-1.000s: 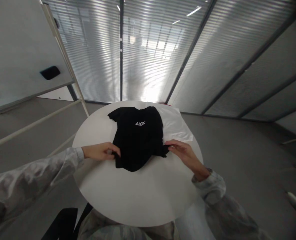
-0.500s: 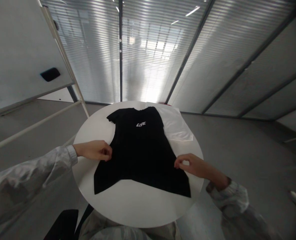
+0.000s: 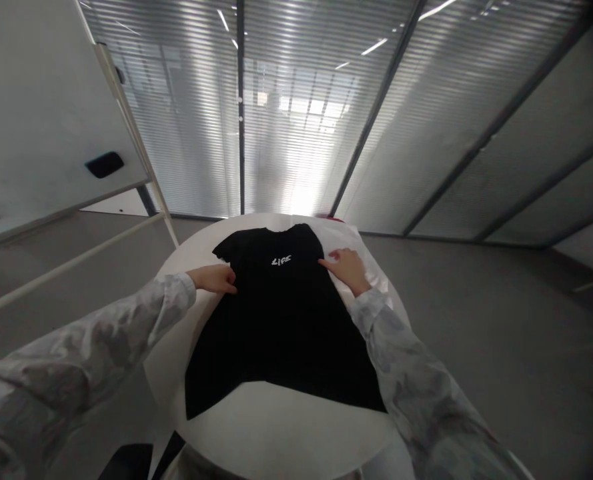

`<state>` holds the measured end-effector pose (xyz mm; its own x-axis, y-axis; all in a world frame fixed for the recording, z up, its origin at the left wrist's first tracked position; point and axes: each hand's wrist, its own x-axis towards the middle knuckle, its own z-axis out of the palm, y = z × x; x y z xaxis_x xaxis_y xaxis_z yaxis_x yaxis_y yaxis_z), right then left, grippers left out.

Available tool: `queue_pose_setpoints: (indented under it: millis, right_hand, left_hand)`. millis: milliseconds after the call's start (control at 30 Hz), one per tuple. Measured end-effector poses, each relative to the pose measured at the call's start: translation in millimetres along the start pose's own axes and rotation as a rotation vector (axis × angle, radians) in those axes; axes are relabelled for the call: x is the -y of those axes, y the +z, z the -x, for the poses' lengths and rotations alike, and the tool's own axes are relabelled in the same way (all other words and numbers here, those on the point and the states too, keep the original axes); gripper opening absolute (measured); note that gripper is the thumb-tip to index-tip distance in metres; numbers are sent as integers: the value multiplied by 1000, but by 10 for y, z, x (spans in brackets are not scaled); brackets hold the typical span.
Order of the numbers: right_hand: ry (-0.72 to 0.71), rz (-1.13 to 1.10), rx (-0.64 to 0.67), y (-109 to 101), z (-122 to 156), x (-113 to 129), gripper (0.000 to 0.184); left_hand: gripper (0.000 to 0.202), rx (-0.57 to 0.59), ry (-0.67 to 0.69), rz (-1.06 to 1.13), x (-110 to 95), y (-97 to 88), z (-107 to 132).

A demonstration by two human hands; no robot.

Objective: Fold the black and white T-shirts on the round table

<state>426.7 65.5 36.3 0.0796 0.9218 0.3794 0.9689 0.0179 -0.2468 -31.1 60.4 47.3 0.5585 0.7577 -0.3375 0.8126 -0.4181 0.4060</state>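
A black T-shirt (image 3: 281, 320) with small white lettering on the chest lies spread flat on a round white table (image 3: 276, 427). My left hand (image 3: 216, 279) rests at the shirt's left side below the sleeve, fingers curled against the fabric edge. My right hand (image 3: 345, 267) lies at the shirt's right shoulder, fingers stretched out flat, partly on a white garment (image 3: 371, 277) that sits under the shirt's right side.
A whiteboard on a stand (image 3: 51, 133) leans at the left. Glass walls with blinds (image 3: 296, 120) run behind the table. Grey floor (image 3: 501, 320) surrounds the table.
The shirt, bunched a second ago, has been drawn out flat toward me. Both hands have since moved up from the hem sides to the sleeve and shoulder area.
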Motion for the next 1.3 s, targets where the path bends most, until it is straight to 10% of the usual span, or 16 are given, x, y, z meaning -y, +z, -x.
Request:
queue_pose_setpoints:
  millis: [133,367,667,967,1300]
  right_hand:
    - [-188,-192,57,23,-205,60,20]
    - [-235,-592,197,-62,-159,395,28]
    - [-14,-124,122,255,-286,578,71]
    - [-9,-129,122,346,-423,673,14]
    - [317,-327,-169,29,-734,149,23]
  left_hand:
    - [39,168,-86,161,167,-257,-71]
    - [61,-751,-298,191,564,-400,-479]
    - [33,-785,-383,361,745,-203,-845]
    - [35,-971,-488,571,893,-317,-800]
    - [29,-1075,-558,598,977,-303,-659]
